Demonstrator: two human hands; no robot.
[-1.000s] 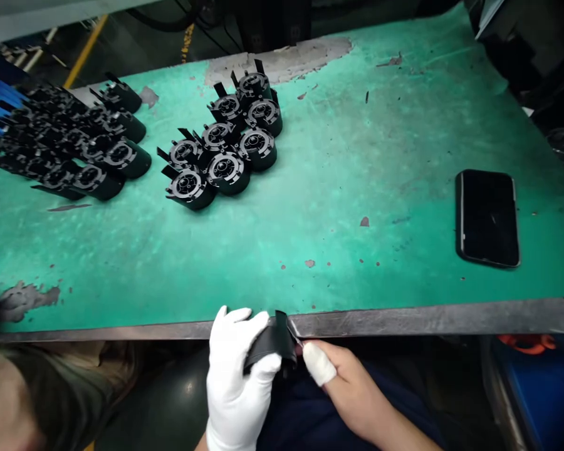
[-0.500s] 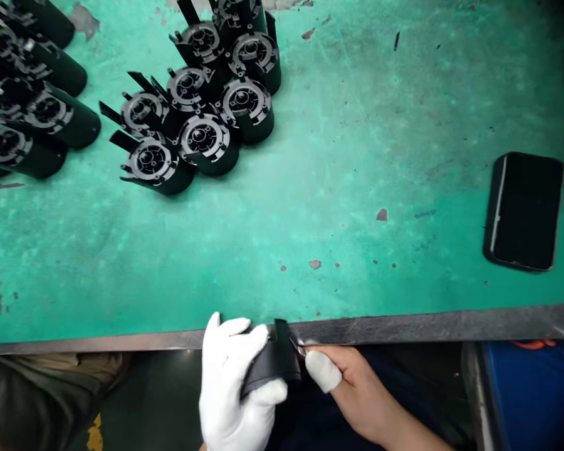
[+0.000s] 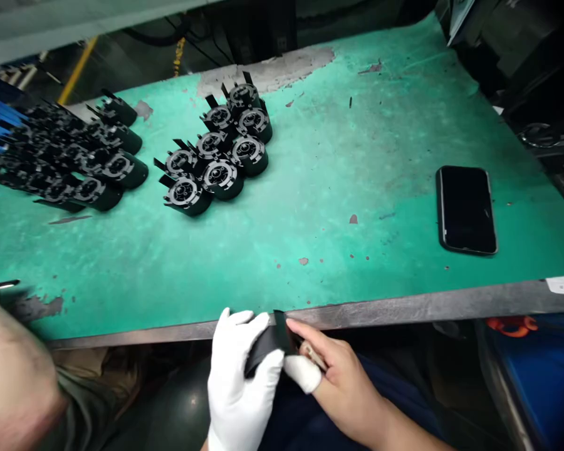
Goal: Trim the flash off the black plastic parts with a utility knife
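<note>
My left hand [image 3: 239, 382], in a white glove, is closed around a black cylindrical plastic part [image 3: 267, 344] just off the table's front edge. The part lies tilted, with a flat tab rising toward the table. On its right side, my right hand [image 3: 331, 369] is bare except for a white cover on the thumb. It grips a slim metal tool [image 3: 314, 356] whose working end is hidden behind the fingers and the part. The right index fingertip and covered thumb are against or very close to the part's right end.
Several similar black cylindrical parts [image 3: 223, 180] stand mid-table, more [image 3: 94, 191] at the left beside a blue bin [image 3: 0, 119]. A phone-like black device [image 3: 467, 210] lies right on the green table [image 3: 310, 219]. Another person's arm [image 3: 16, 376] reaches in at left. Orange-handled tool [image 3: 512, 326] at lower right.
The camera view has tilted up, showing the table's far side. My right fingers have closed in on the part's end. Another person's arm has come in at the left.
</note>
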